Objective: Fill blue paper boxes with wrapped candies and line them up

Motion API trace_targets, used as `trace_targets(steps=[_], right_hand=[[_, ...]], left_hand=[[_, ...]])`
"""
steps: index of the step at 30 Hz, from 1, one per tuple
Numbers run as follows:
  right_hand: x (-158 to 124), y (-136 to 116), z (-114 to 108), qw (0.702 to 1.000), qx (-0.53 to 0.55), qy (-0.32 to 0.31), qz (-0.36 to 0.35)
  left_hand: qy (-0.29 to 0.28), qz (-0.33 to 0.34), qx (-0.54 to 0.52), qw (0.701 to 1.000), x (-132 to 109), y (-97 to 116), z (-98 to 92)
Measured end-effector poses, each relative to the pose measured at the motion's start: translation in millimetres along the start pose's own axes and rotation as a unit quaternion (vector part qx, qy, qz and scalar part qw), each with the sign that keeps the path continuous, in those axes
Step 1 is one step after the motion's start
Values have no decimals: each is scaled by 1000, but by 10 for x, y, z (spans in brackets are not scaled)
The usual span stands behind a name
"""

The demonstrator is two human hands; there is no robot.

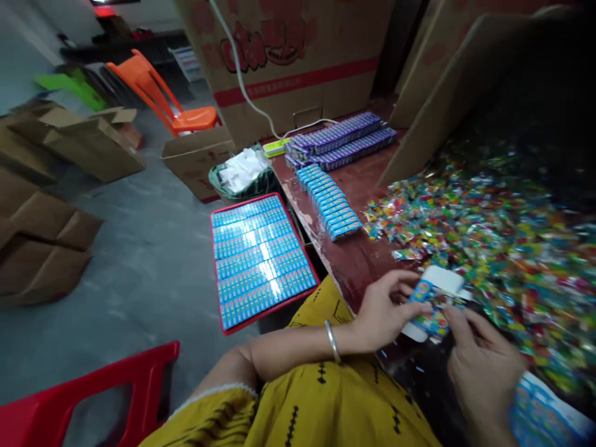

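Observation:
My left hand (379,313) is closed around a small blue candy box (423,298), whose white flaps stand open at the ends. Thumb and fingers press on its near side. My right hand (484,354) is at the box's other side, with thumb and index finger pinched together against it; what lies between these fingertips is too small to make out. Bright colours, perhaps wrapped candies, show at the box's open side. Beyond both hands spreads a large heap of wrapped candies (493,248). Blurred blue printed cardboard (544,413) lies by my right wrist.
A row of blue boxes (328,202) and stacked purple boxes (342,139) stand on the brown table (358,254). Left of its edge is a red tray (222,326) filled with blue boxes. Cardboard cartons (298,56), an orange chair (195,118) and a red stool (93,397) stand around.

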State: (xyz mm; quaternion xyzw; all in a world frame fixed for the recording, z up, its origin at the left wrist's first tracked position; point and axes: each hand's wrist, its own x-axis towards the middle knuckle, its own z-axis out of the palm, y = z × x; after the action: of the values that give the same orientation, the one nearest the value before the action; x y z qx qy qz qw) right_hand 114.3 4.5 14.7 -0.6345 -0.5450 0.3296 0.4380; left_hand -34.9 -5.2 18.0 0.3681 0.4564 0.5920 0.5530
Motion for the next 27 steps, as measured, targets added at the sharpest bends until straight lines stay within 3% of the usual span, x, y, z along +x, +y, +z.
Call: trace_targets(steps=[1,4,9,15,19,24,27], right_hand=[[10,-20,48,999,28,28,-2],[43,-89,159,996,77,-11,-53],[62,-72,191,995,77,-24,-67],[99,-42,95,994,49,-47,-85],[161,-32,67,991,50,-66,-106],[175,-29,108,986,136,-32,-87],[214,-63,106,980,133,-89,-114]], left_hand=[[5,22,8,1000,-12,5,-16],[-29,53,50,997,-22,17,-92],[-154,12,106,982,66,83,-213],[-220,-23,74,972,69,193,-212],[-210,-28,78,974,58,176,-197],[-150,-24,37,988,51,132,-190],[-134,-19,28,990,40,122,-198]])
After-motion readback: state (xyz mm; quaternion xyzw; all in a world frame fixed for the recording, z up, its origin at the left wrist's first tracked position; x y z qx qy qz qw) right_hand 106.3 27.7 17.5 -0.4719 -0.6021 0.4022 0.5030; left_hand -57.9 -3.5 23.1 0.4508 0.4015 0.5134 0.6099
